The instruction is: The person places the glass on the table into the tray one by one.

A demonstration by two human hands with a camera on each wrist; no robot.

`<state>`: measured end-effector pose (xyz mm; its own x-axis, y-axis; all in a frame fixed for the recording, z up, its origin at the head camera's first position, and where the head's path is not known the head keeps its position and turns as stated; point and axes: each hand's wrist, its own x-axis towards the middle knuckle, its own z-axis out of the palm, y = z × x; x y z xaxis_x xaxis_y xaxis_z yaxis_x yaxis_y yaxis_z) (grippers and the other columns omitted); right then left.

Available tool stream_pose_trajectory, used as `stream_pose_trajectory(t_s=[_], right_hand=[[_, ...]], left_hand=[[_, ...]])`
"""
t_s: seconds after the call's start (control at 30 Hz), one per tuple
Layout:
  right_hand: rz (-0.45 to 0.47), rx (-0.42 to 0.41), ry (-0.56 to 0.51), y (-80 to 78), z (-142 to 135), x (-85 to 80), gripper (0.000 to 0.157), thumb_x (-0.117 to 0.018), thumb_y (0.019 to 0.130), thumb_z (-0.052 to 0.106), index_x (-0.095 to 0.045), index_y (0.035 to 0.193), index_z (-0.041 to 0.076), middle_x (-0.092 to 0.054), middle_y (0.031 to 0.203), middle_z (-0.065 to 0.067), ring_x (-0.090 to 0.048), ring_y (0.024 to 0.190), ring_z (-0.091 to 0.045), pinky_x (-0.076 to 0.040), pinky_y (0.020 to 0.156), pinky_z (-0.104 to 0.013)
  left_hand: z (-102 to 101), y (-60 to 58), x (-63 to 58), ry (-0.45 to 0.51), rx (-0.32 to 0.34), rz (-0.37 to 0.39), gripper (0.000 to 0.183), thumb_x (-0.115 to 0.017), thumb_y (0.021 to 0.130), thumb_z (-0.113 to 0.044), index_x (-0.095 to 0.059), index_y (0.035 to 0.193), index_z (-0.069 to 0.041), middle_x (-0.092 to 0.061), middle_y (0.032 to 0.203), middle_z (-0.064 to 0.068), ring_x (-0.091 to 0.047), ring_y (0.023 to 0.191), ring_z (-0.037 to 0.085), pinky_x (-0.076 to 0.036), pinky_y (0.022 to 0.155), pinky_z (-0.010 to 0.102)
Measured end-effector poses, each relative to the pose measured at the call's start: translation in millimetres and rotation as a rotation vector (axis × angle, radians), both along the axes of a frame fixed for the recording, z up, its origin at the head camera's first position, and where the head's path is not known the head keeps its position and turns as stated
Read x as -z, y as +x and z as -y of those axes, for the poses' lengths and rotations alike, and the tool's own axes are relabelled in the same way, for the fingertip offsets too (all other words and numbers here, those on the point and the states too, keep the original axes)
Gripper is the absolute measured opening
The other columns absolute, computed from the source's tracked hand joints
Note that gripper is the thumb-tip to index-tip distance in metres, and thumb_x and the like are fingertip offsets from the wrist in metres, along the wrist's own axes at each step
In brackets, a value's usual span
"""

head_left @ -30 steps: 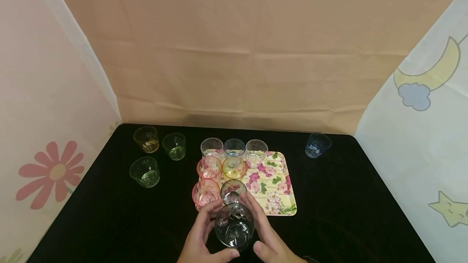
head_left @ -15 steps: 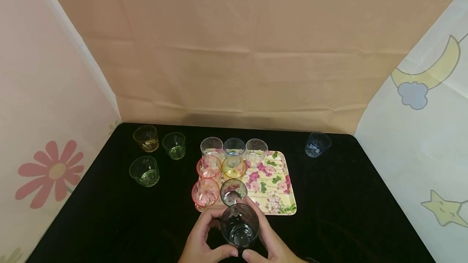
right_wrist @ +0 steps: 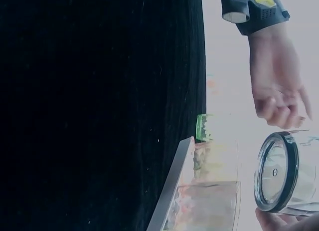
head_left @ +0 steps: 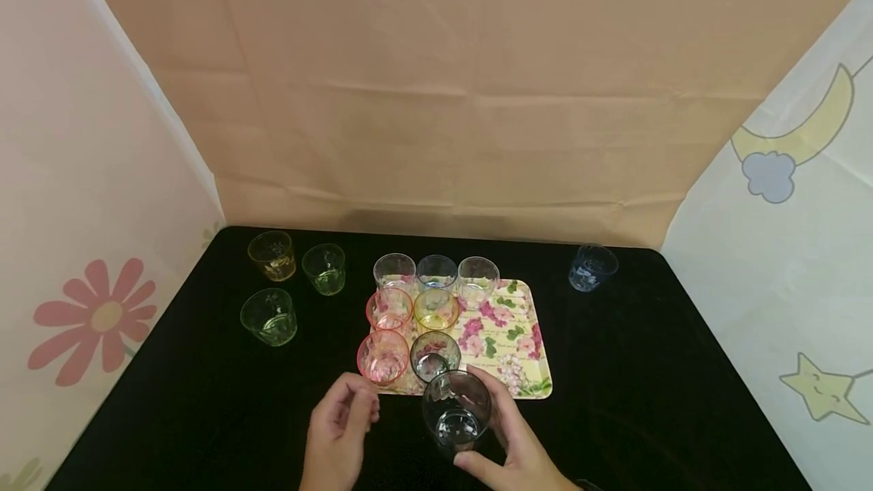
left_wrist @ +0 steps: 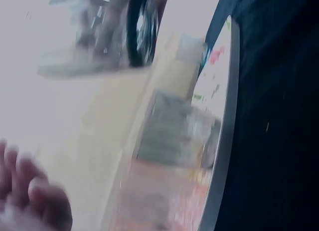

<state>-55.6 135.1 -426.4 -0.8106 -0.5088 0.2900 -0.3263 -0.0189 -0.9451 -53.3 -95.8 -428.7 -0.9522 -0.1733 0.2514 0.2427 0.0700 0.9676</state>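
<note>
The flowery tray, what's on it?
Seven glasses stand on the tray: pink, clear, yellow, blue and dark. Printed flowers show on its right; glasses partly hide the print elsewhere.

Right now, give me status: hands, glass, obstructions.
Right hand grips grey glass, off the table. Left hand empty, clear of it. Other glasses occupy left side of tray.

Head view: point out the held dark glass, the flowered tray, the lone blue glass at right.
Held dark glass [head_left: 456, 414]: head view, middle of its body, seen through the open top.
Flowered tray [head_left: 508, 341]: head view, bare printed surface.
Lone blue glass [head_left: 592, 270]: head view, side wall.
</note>
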Motion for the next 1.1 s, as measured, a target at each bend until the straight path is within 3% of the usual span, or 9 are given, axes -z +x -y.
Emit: stream_pose_trajectory(t_s=[0.1,0.2,0.3,0.47,0.63,0.83,1.1], right_hand=[[-0.027,0.025,0.011,-0.5,-4,1.1,0.081,-0.062,0.085,-0.006,-0.014,0.15,0.002,-0.034,0.142,-0.031,-0.043,0.131,-0.021,-0.041,0.102,-0.031],[-0.001,0.055,0.033,-0.4,-7,-0.4,0.082,-0.063,0.085,-0.003,-0.014,0.151,0.005,-0.034,0.142,-0.029,-0.044,0.13,-0.019,-0.041,0.101,-0.03],[-0.001,0.07,0.042,-0.9,-11,0.0,0.083,-0.063,0.085,-0.003,-0.014,0.151,0.005,-0.034,0.142,-0.028,-0.045,0.129,-0.019,-0.041,0.101,-0.03],[-0.026,0.116,0.054,-1.6,-20,1.9,0.083,-0.063,0.085,-0.005,-0.016,0.152,0.009,-0.036,0.141,-0.028,-0.048,0.127,-0.019,-0.042,0.1,-0.028],[-0.027,0.178,0.086,-2.9,-26,1.6,0.08,-0.066,0.084,-0.002,-0.021,0.149,0.005,-0.039,0.14,-0.026,-0.049,0.124,-0.018,-0.043,0.099,-0.026],[-0.025,0.271,0.111,-5.2,-33,3.1,0.079,-0.069,0.082,0.001,-0.025,0.146,0.005,-0.04,0.14,-0.021,-0.047,0.127,-0.018,-0.04,0.099,-0.021],[0.023,0.44,0.196,-17.3,-50,5.7,0.079,-0.074,0.078,0.008,-0.028,0.142,0.009,-0.042,0.138,-0.009,-0.046,0.123,-0.014,-0.037,0.097,-0.013]], left_hand=[[12,-8.8,-3.8,-0.051,-0.245,0.202,0.025,-0.047,0.1,-0.02,-0.057,0.086,-0.001,-0.054,0.073,0.008,-0.054,0.062,0.017,-0.048,0.052,0.027],[26,-17.4,-3.9,-0.097,-0.335,0.34,0.027,-0.047,0.1,-0.026,-0.061,0.096,-0.004,-0.058,0.082,0.011,-0.057,0.065,0.019,-0.049,0.054,0.025],[39,-24.9,3.1,-0.196,-0.3,0.39,0.021,-0.052,0.097,-0.019,-0.065,0.106,-0.006,-0.062,0.093,0.014,-0.061,0.071,0.02,-0.051,0.057,0.026],[50,-35.2,22.7,-0.39,-0.138,0.415,0.026,-0.059,0.092,-0.013,-0.067,0.114,-0.003,-0.068,0.098,0.011,-0.063,0.077,0.016,-0.051,0.064,0.031],[51,-41.4,37.4,-0.458,-0.046,0.431,0.026,-0.06,0.091,-0.016,-0.069,0.111,-0.001,-0.07,0.099,0.011,-0.065,0.082,0.019,-0.053,0.069,0.036],[46,-46.8,46.6,-0.475,-0.03,0.465,0.022,-0.064,0.088,-0.017,-0.072,0.103,-0.003,-0.069,0.093,0.008,-0.064,0.079,0.017,-0.053,0.067,0.035],[41,-48.8,48.5,-0.526,-0.055,0.521,0.023,-0.067,0.086,-0.026,-0.073,0.1,-0.008,-0.07,0.09,0.004,-0.064,0.079,0.016,-0.051,0.064,0.037]])
